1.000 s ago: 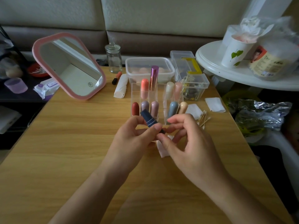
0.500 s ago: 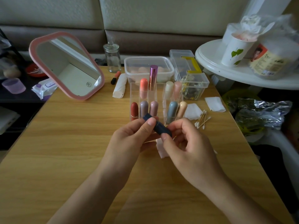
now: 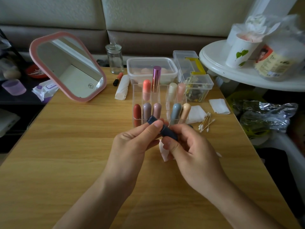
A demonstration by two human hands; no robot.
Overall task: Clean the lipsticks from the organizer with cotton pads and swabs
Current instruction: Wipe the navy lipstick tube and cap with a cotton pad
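Two bare hands hold a dark navy cylindrical lipstick tube (image 3: 166, 132) just in front of a clear acrylic compartmented organizer (image 3: 162, 91). The tube is tilted, its upper end towards the organizer. The left hand (image 3: 132, 146) pinches the upper end. The right hand (image 3: 189, 149) curls round the lower end, a white cotton pad (image 3: 165, 153) showing beneath its thumb. The tube looks light, rigid and smooth, probably slippery. It is best gripped on the barrel, because the cap may slide off.
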